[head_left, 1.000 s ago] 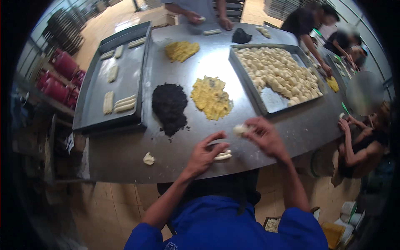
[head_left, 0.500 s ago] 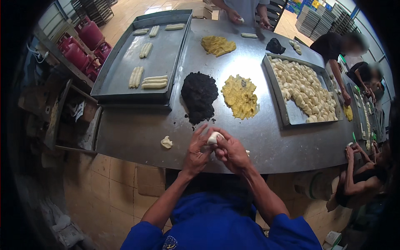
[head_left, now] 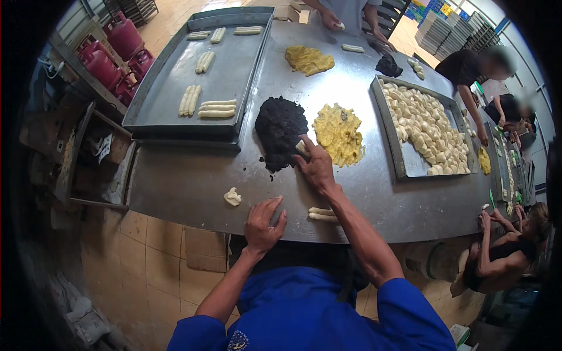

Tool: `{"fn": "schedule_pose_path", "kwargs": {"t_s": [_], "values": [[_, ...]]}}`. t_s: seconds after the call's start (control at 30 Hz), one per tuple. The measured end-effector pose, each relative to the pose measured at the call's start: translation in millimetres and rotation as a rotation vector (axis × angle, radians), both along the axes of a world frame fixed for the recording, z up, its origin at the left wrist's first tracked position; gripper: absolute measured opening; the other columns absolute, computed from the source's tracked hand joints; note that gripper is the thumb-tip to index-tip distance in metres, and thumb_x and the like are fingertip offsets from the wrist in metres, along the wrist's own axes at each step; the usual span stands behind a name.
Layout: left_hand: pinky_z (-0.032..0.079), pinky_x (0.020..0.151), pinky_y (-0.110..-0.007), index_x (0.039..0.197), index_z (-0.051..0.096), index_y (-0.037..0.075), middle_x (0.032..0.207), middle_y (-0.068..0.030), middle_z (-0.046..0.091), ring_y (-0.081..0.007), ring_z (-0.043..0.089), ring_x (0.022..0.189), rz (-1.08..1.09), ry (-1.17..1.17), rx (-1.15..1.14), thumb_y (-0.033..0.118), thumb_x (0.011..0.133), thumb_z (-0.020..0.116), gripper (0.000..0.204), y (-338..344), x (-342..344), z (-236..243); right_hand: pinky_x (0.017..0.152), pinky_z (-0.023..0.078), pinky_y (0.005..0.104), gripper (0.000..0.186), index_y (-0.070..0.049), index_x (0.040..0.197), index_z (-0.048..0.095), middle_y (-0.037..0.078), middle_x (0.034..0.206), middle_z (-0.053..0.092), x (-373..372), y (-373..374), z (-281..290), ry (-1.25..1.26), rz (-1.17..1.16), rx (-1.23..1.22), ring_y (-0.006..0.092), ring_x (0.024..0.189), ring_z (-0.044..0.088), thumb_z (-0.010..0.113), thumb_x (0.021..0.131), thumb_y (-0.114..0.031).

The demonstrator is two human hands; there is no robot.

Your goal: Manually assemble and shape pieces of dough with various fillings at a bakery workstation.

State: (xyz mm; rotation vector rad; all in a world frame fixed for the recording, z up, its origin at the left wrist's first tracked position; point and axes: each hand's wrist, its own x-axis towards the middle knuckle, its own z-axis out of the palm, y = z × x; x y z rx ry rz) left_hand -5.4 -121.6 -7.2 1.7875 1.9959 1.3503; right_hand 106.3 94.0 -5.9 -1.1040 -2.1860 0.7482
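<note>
Left hand (head_left: 263, 226) loosely open at the near edge, nothing visible in it. To its right, dough sticks (head_left: 322, 214) lie close by the right forearm (head_left: 363, 234); a low sweep could knock them. Farther, right hand (head_left: 318, 168) is part-curled, dough piece (head_left: 302, 147) between thumb and fingers, at the dark mound's (head_left: 280, 133) right edge. Yellow mound (head_left: 338, 136) is just right: careless fingers could cross-mix; over-pinching could tear dough. Far right, crowded dough lumps (head_left: 426, 126) could stick together.

Downward head fisheye, rim somewhat unclear
</note>
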Motion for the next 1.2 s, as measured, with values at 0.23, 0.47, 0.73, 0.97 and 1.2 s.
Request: {"fn": "schedule_pose_path", "kwargs": {"t_s": [0.23,0.47,0.73,0.97,1.2], "values": [[0.051,0.086,-0.042,0.122,0.069,0.009,0.108,-0.0120,0.070,-0.0303,0.067,0.098,0.006,0.034,0.000,0.013,0.087,0.073,0.036,1,-2,-1,0.080,0.051,0.0477,0.051,-0.013,0.138,0.054,0.021,0.095,0.066,7,-2,8,-0.007,0.155,0.112,0.0392,0.090,0.065,0.073,0.091,-0.015],[0.053,0.095,-0.039,0.121,0.071,0.004,0.114,-0.0132,0.073,-0.0282,0.069,0.107,-0.031,-0.293,-0.177,0.013,0.092,0.071,0.031,-1,-6,11,0.077,0.054,0.0419,0.059,-0.010,0.146,0.048,0.020,0.101,0.069,26,-10,9,0.031,0.190,-0.201,0.0330,0.088,0.068,0.072,0.093,-0.015],[0.055,0.096,-0.036,0.135,0.059,-0.002,0.123,-0.0134,0.069,-0.0219,0.067,0.112,-0.238,-1.586,-0.471,0.050,0.107,0.048,0.061,39,-14,36,0.057,0.047,0.0188,0.051,0.002,0.143,0.043,0.007,0.107,0.063,63,-64,61,0.891,0.175,-1.406,0.0099,0.076,0.058,0.064,0.103,-0.022],[0.056,0.089,-0.030,0.119,0.061,0.007,0.112,-0.0057,0.069,-0.0138,0.066,0.102,-0.287,-1.907,-0.254,0.023,0.104,0.064,0.023,67,10,14,0.048,0.039,0.0156,0.031,-0.001,0.127,0.056,0.001,0.092,0.058,78,-74,35,1.029,0.065,-1.569,0.0051,0.065,0.050,0.058,0.107,-0.024],[0.056,0.099,-0.037,0.127,0.063,-0.001,0.122,-0.0113,0.068,-0.0188,0.067,0.110,-0.231,-1.357,-0.256,0.024,0.109,0.054,0.032,56,27,37,0.057,0.049,0.0223,0.032,0.001,0.124,0.068,0.004,0.086,0.071,65,-80,62,0.438,-0.142,-0.610,0.0041,0.068,0.058,0.073,0.097,-0.016]]}}
